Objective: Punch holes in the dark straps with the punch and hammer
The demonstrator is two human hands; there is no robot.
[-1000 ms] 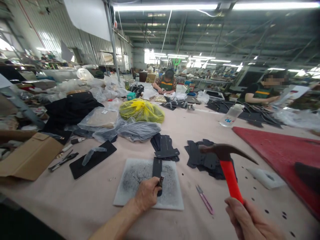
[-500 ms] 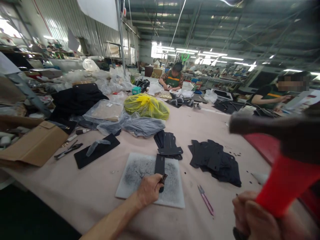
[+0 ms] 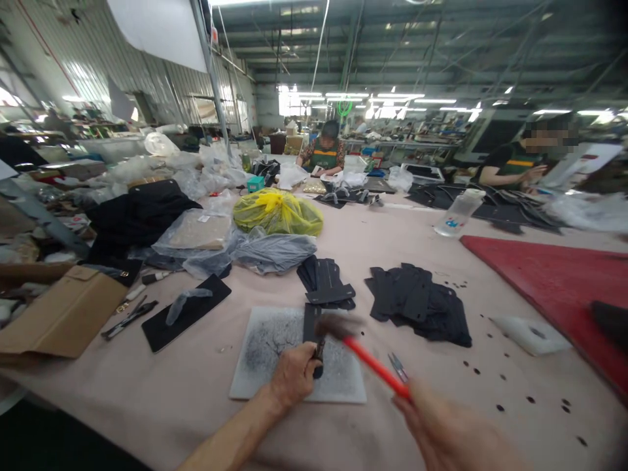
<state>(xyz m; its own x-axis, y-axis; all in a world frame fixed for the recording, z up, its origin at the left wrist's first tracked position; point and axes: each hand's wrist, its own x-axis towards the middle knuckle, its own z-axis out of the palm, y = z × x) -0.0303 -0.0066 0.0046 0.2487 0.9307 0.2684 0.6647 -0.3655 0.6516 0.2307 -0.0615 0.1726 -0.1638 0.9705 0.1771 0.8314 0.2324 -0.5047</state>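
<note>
My left hand grips a dark punch-like tool upright on a black strip. The strip lies on a speckled white board. In my right hand is the red handle of a hammer; its blurred dark head is at the top of the tool, and whether they touch is unclear. Behind the board sits a small pile of black pieces. A larger black pile lies to the right. The snips are partly hidden by my right hand.
On the left are a cardboard box, pliers and a black panel. A yellow bag sits behind. To the right are a bottle, a white block and a red sheet. Two people work across the table.
The hammer has come down and left from close to the camera to the top of the tool. My left hand keeps its grip on the tool. The view has shifted to the right.
</note>
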